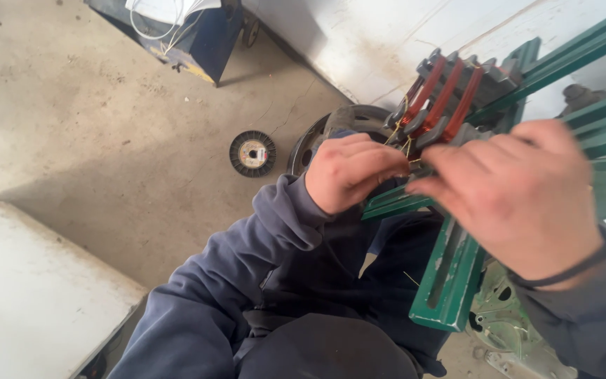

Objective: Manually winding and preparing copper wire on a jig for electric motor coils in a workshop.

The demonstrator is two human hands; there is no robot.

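Note:
A green metal winding frame point(450, 274) carries a grey stepped former point(457, 88) wound with bands of copper wire point(445, 95). My left hand point(351, 172) sits just below the former, fingers curled and pinching thin yellowish tie threads point(405, 144) at the coil's lower end. My right hand point(520, 193) is close to the camera at the right. Its fingers reach left to the same spot at the former's base and cover part of the frame. A dark band circles the right wrist.
A black wire spool point(252, 153) lies flat on the concrete floor. A round metal housing point(345, 126) lies behind my left hand. A blue box point(201, 38) with white cables stands at the top. A pale slab point(29, 288) fills the lower left.

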